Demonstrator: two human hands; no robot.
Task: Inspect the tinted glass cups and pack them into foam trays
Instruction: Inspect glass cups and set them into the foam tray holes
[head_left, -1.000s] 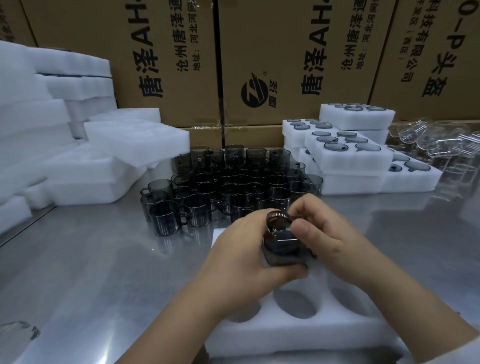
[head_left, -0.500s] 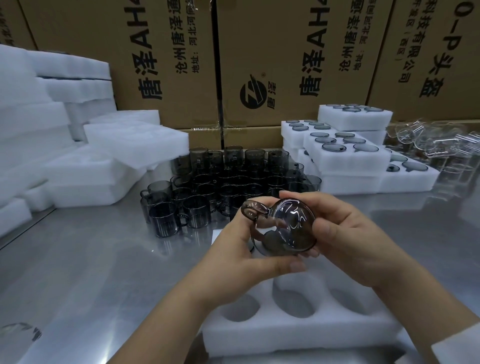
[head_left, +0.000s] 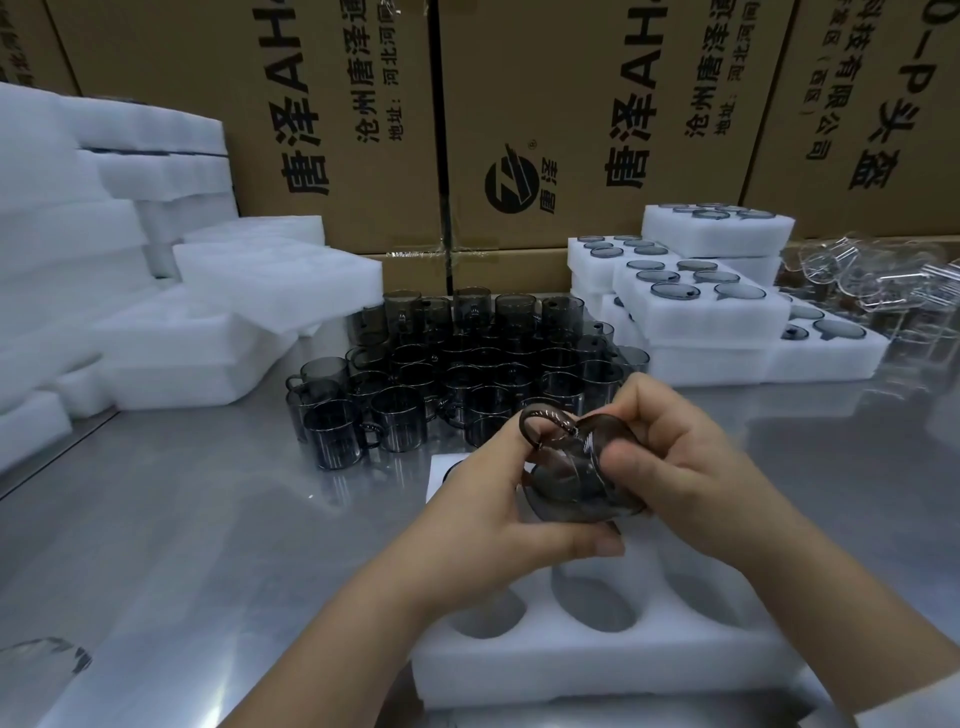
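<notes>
Smoky grey glass cup (head_left: 574, 480), see-through, round body w/ curved loop handle (head_left: 543, 422) sticking up at top-left; cup tipped on its side, glare streaks on the wall. Held in the air just above the foam tray (head_left: 597, 670), between both hands. Left hand (head_left: 483, 512) closed on it: thumb under the body, a finger hooked through the handle. Right hand (head_left: 675, 457) closed on the other side, thumb pressed on the wall, fingers curled over the top.

Foam tray: white, soft-looking, matte, thick slab w/ oval pockets, the visible ones empty. It sits on a brushed metal table (head_left: 182, 519), shiny, reflective. Behind the tray, a tight cluster of loose cups (head_left: 457, 374), same dark tint, upright, cylindrical. Right of cluster: filled trays (head_left: 701, 312) stacked, cup rims showing in pockets. Left of cluster: blank foam blocks (head_left: 156, 312) piled. Far right of cluster, clear glassware (head_left: 883, 275), blurry. Brown cardboard boxes (head_left: 571, 104) w/ black print behind all.
</notes>
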